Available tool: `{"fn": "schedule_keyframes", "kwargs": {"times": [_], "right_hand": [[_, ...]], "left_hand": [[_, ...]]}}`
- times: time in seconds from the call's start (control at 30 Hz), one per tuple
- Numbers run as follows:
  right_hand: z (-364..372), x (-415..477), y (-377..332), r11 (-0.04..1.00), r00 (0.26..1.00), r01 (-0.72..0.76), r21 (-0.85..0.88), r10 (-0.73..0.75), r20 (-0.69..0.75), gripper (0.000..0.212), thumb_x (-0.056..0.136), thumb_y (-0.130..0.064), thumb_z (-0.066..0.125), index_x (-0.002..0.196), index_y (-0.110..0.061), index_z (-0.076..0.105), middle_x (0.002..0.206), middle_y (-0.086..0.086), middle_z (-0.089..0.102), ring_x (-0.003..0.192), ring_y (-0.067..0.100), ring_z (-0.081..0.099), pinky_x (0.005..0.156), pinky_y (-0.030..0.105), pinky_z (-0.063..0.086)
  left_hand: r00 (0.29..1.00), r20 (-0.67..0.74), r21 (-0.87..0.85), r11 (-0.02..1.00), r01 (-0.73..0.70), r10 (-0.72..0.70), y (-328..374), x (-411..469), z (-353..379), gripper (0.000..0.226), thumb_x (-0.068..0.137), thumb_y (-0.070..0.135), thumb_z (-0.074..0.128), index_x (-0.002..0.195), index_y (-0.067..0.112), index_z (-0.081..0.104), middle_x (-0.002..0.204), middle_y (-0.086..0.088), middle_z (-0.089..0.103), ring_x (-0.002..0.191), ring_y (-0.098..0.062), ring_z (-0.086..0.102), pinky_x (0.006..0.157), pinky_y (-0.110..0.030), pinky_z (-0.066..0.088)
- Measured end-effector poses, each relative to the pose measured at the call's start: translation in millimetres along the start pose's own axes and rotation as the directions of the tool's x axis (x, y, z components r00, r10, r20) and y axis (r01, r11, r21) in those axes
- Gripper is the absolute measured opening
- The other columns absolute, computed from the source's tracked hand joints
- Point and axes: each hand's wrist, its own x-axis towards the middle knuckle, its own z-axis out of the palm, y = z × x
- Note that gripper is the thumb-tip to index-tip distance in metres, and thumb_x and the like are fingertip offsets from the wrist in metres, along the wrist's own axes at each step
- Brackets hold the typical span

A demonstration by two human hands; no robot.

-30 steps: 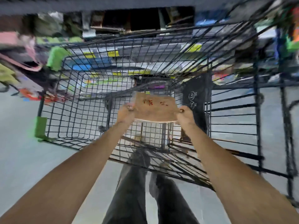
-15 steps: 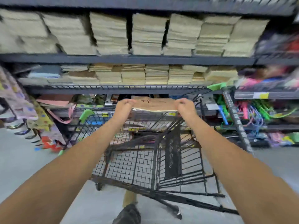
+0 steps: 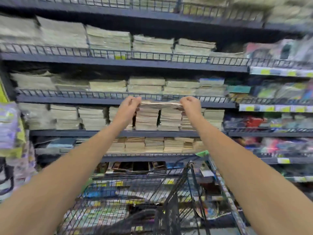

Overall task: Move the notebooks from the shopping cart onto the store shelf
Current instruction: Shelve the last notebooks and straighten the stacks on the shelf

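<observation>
— What had changed from half a second before?
— The shopping cart (image 3: 169, 192) had dropped low in my view; what lay in its basket I could not tell. My left hand (image 3: 129, 106) and right hand (image 3: 190, 104) had risen, each pinching one end of the notebooks (image 3: 160, 104), held flat just before the store shelf (image 3: 67, 133).
— And the shelf?
— Its tiers held pale stacks (image 3: 147, 119) of notebooks, side by side.
</observation>
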Motion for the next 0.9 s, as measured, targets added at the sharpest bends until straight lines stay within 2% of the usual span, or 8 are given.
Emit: {"fn": "schedule_keyframes", "kwargs": {"times": [0.1,0.17,0.27,0.37,0.47,0.53,0.7,0.9], "right_hand": [[-3.8,1.7,-34.3,0.993,0.993,0.110,0.050,-0.108,-0.039,0.019,0.090,-0.017,0.050,0.072,-0.020,0.053,0.066,-0.004,0.050,0.066,0.014,0.046,0.062,0.030,0.039],[-3.3,2.1,-54.6,0.980,0.983,0.174,0.098,-0.167,-0.076,0.015,0.090,-0.017,0.051,0.076,-0.019,0.057,0.070,-0.003,0.053,0.069,0.014,0.049,0.062,0.030,0.041],[-1.0,5.8,-80.2,0.955,0.954,0.275,0.107,-0.257,-0.154,0.012,0.091,-0.017,0.051,0.083,-0.012,0.059,0.072,-0.003,0.054,0.071,0.012,0.048,0.066,0.029,0.040],[2.2,11.7,-102.5,0.934,0.928,0.344,0.098,-0.321,-0.190,0.013,0.092,-0.014,0.048,0.089,-0.011,0.061,0.079,-0.002,0.056,0.075,0.010,0.049,0.063,0.020,0.039],[3.7,22.6,-114.4,0.932,0.921,0.358,0.063,-0.341,-0.187,0.020,0.096,-0.014,0.046,0.104,-0.011,0.063,0.099,0.001,0.061,0.091,0.010,0.052,0.063,0.012,0.037],[6.1,32.5,-120.1,0.930,0.918,0.364,0.056,-0.348,-0.192,0.022,0.096,-0.014,0.045,0.108,-0.011,0.063,0.103,-0.001,0.059,0.095,0.009,0.051,0.061,0.009,0.035],[21.7,65.9,-128.7,0.925,0.908,0.377,0.037,-0.362,-0.211,0.024,0.095,-0.012,0.045,0.104,-0.010,0.066,0.103,0.001,0.062,0.101,0.014,0.055,0.077,0.020,0.041],[37.5,119.3,-133.9,0.927,0.908,0.374,0.008,-0.365,-0.206,0.024,0.096,-0.011,0.045,0.106,-0.009,0.066,0.100,0.001,0.059,0.089,0.010,0.050,0.056,0.007,0.035]], "left_hand": [[0.991,-0.028,0.045,0.991,-0.127,0.128,36.1,9.0,-8.8,0.020,0.098,0.028,0.041,0.100,0.012,0.054,0.095,-0.006,0.056,0.088,-0.017,0.054,0.084,-0.032,0.044],[0.980,-0.063,0.045,0.982,-0.185,0.188,59.5,13.9,-15.9,0.018,0.092,0.031,0.042,0.095,0.016,0.053,0.094,-0.007,0.055,0.091,-0.025,0.053,0.087,-0.043,0.046],[0.960,-0.137,0.039,0.970,-0.240,0.243,83.0,26.0,-24.6,0.022,0.085,0.031,0.043,0.094,0.015,0.055,0.097,-0.009,0.058,0.096,-0.031,0.055,0.089,-0.049,0.046],[0.939,-0.159,0.039,0.952,-0.304,0.306,102.4,36.2,-28.8,0.021,0.094,0.021,0.040,0.106,0.012,0.055,0.097,-0.006,0.055,0.093,-0.022,0.052,0.087,-0.042,0.047],[0.938,-0.151,0.037,0.950,-0.310,0.312,111.6,52.1,-30.6,0.028,0.098,0.020,0.038,0.121,0.009,0.051,0.110,-0.003,0.051,0.106,-0.017,0.048,0.086,-0.028,0.045],[0.934,-0.154,0.050,0.947,-0.319,0.322,117.5,65.0,-31.3,0.031,0.099,0.021,0.037,0.125,0.009,0.049,0.115,-0.002,0.048,0.108,-0.015,0.046,0.083,-0.023,0.043],[0.914,-0.177,0.059,0.931,-0.360,0.365,126.1,100.5,-36.1,0.033,0.099,0.018,0.037,0.128,0.007,0.048,0.118,-0.004,0.049,0.106,-0.014,0.046,0.075,-0.016,0.042],[0.889,-0.166,0.104,0.904,-0.415,0.427,130.8,154.2,-44.4,0.029,0.099,0.017,0.039,0.123,0.007,0.051,0.112,-0.001,0.050,0.098,-0.009,0.048,0.075,-0.017,0.045]]}}
